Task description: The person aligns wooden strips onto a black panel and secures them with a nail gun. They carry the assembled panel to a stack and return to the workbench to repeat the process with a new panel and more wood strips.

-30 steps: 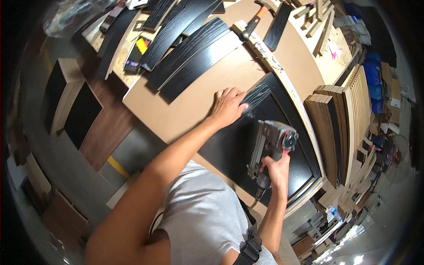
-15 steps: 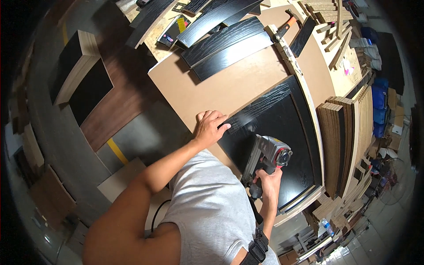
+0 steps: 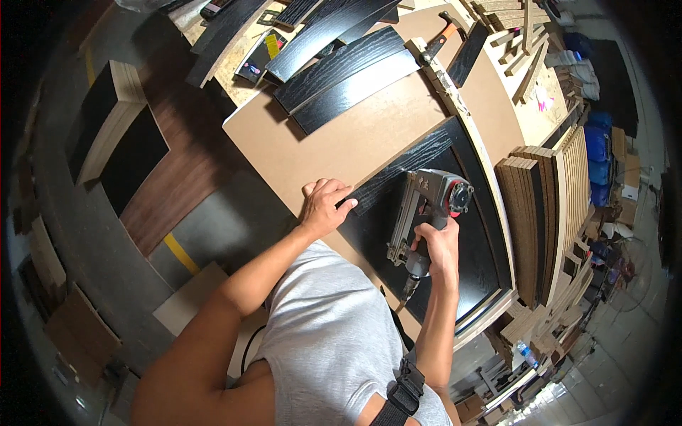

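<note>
A black wood-grain framed panel point(image 3: 455, 234) lies on the workbench in front of me. At its near left corner my left hand point(image 3: 326, 207) is closed over the end of the frame rail, thumb on the inner side and fingers along the outer edge. My right hand point(image 3: 442, 250) grips a grey pneumatic nail gun point(image 3: 435, 190) by its handle, with an air fitting point(image 3: 410, 285) at the handle's lower end. The gun is held above the panel's middle, apart from the rails as far as I can see. Its nose points toward my body.
Black boards point(image 3: 355, 92) lie on the brown sheet point(image 3: 284, 142) beyond the panel. A wooden batten point(image 3: 447, 89) edges the far right, with an orange-handled hammer point(image 3: 442, 41) next to it. Stacked strips point(image 3: 522, 220) stand at right; a black-faced stack point(image 3: 117, 135) stands at left.
The nail gun has risen and moved up the panel with my right hand, and its handle shows more. My left hand stays at the panel's corner. The whole view has shifted slightly.
</note>
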`<state>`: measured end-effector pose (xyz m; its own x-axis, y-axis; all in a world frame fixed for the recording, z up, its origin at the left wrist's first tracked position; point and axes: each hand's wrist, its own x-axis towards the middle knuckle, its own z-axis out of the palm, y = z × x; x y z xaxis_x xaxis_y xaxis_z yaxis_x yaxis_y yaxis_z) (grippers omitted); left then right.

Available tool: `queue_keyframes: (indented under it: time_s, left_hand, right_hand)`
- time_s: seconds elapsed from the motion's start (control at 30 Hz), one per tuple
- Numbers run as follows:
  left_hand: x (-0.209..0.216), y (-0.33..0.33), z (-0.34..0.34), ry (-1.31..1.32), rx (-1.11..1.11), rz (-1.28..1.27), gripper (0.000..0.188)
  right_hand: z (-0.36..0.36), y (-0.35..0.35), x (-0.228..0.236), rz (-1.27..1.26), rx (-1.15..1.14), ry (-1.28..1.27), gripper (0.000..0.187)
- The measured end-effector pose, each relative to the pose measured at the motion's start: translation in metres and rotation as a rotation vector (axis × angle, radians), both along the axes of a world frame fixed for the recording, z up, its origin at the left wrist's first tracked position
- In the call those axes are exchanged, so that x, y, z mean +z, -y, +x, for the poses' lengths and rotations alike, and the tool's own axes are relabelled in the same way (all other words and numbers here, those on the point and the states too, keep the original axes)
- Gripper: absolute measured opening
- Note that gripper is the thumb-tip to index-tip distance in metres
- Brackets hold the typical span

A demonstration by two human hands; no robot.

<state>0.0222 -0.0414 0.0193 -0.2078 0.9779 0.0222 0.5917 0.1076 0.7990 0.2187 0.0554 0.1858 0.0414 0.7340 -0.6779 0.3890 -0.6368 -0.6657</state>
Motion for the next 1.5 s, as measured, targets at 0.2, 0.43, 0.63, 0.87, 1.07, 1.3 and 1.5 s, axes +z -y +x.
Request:
queue_keyframes:
  time_s: [0.2,0.43,0.63,0.87,1.07,1.3,1.5]
  left_hand:
    - [0.003,-0.001,-0.002,0.003,0.003,-0.007,0.026]
    - [0.001,-0.001,-0.001,-0.013,-0.007,0.005,0.026]
    - [-0.002,0.003,-0.001,0.01,-0.024,-0.016,0.028]
    - [-0.007,0.0,-0.001,-0.021,-0.002,0.012,0.021]
    - [-0.009,0.003,0.0,-0.01,0.01,0.031,0.019]
    - [-0.009,0.004,0.002,0.017,0.014,0.034,0.019]
    - [-0.008,0.003,0.0,-0.011,0.002,0.009,0.02]
  right_hand:
    - [-0.009,-0.01,0.0,-0.01,0.067,0.078,0.008]
    - [-0.009,-0.011,-0.004,-0.037,0.117,0.194,0.015]
    - [0.002,0.019,-0.001,0.012,0.118,0.132,0.012]
    - [0.005,0.073,0.0,-0.039,0.229,0.142,0.028]
    - [-0.008,0.084,-0.003,-0.034,0.276,0.126,0.011]
    - [-0.013,0.081,-0.009,-0.03,0.339,0.192,0.012]
    - [-0.018,0.076,-0.009,-0.055,0.38,0.263,0.013]
